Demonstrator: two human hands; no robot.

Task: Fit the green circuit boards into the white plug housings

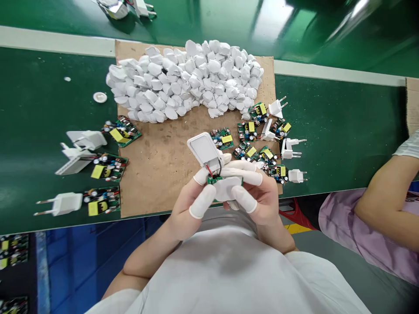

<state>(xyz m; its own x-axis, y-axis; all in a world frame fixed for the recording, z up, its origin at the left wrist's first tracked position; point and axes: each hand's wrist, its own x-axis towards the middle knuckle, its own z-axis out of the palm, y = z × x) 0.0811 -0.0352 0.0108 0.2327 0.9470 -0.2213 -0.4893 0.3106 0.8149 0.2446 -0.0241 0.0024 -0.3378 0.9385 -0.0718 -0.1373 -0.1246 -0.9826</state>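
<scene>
Both my hands wear white finger cots and hold one small green circuit board point(214, 179) close to my body. A flattened white putty-like lump point(225, 188) covers most of the board. My left hand point(193, 203) is closed on its left end, thumb on top. My right hand point(257, 187) grips the right side, with its thumb pressing on the white lump and the fingers behind. A red and a black wire run from the board to a white plastic plug housing point(204, 148), which tilts up above my left fingers.
A big heap of white lumps point(196, 78) lies on a cardboard sheet point(157, 174). Circuit boards with plugs sit to the left point(108, 168) and right point(250, 150). A white disc point(100, 97) rests on the green table point(340, 131). Another person's arm point(386, 196) is at the right.
</scene>
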